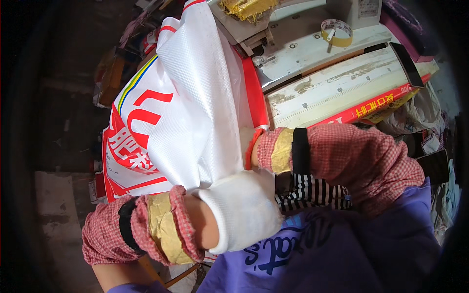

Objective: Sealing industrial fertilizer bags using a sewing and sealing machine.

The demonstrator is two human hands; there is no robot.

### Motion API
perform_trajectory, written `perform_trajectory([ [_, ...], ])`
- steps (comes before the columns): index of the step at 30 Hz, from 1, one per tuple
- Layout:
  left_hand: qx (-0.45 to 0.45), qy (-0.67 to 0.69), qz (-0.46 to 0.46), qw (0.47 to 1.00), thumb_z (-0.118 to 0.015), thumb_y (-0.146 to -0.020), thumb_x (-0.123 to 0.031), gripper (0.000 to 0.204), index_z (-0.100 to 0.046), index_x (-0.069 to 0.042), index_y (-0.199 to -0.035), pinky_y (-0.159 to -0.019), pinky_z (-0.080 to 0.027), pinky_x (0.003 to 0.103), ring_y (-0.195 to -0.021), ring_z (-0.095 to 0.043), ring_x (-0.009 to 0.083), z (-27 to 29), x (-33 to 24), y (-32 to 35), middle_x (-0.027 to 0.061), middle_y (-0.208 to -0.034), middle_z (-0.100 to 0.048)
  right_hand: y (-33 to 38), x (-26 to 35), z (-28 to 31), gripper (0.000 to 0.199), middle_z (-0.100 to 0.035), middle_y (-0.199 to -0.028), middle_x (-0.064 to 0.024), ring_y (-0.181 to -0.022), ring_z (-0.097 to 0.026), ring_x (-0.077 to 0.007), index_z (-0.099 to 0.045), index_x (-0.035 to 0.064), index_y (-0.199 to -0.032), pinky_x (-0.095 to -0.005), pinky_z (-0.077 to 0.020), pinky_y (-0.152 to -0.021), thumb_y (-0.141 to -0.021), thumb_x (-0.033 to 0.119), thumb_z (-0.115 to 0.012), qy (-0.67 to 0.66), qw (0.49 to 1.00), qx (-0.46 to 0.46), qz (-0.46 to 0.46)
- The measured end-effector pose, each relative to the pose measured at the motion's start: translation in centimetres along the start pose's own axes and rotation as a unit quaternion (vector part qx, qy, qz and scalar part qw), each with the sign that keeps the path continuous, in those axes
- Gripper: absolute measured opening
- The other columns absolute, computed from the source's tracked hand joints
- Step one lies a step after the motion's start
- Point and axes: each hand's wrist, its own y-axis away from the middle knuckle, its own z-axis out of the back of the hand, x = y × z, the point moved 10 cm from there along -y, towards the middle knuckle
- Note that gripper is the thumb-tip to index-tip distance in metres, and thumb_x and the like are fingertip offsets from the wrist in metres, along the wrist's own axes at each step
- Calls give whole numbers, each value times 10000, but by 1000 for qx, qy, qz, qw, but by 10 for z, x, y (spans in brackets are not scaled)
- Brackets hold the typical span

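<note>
A white woven plastic sack (195, 107) with red printing and a blue, yellow and green stripe stands in raised folds in front of me. My left hand (246, 210), in a white knitted glove, is closed at the sack's near edge, where the folds draw together. Its fingers curl out of sight. My right hand (246, 139) lies against the sack's right side, mostly hidden by the material and by the red-edged cuff. Whether its fingers grip cannot be seen. Both forearms wear red checked sleeve covers with tan tape and black bands.
A worn white worktable (342, 83) with a ruler scale runs along the right, bearing a grey machine body (298, 29). On it sit a tape roll (337, 33) and a yellow cloth (249, 7). Cartons (110, 78) stand at left; plastic bags (420, 112) hang at right.
</note>
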Motion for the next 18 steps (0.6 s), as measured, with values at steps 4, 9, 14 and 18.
perform_trajectory([
  [4, 60, 44, 14, 997, -582, -602, -205, 123, -574, -84, -623, -526, -467, 374, -604, -578, 241, -12, 3, -3, 70, -643, -555, 6, 16, 32, 270, -682, -969, -89, -883, -652, -241, -702, 105, -936, -429, -511, -720, -679, 184, -674, -42, 995, -68, 64],
  [9, 78, 195, 64, 976, -602, -683, -140, 73, -660, -110, -649, -603, -501, 383, -654, -616, 299, -18, 19, 1, 86, -675, -633, 54, -41, 64, 209, -670, -864, -130, -768, -644, -277, -695, 85, -907, -431, -512, -673, -742, 163, -594, 124, 988, -76, -43],
  [14, 53, 324, 152, 932, -546, -728, -147, 94, -572, -56, -732, -643, -462, 343, -718, -557, 287, -23, 48, 3, 95, -747, -557, 110, -92, 88, 275, -657, -842, -140, -762, -631, -319, -635, 98, -1063, -419, -510, -671, -821, 171, -526, -98, 935, -318, -122],
  [18, -79, 341, 304, 886, -510, -801, -112, 153, -545, -27, -923, -709, -446, 280, -798, -559, 204, -16, 92, 12, 101, -803, -567, 132, -116, 76, 314, -654, -854, -115, -739, -616, -247, -607, 113, -1129, -361, -494, -671, -826, 175, -553, -293, 840, -425, -166],
])
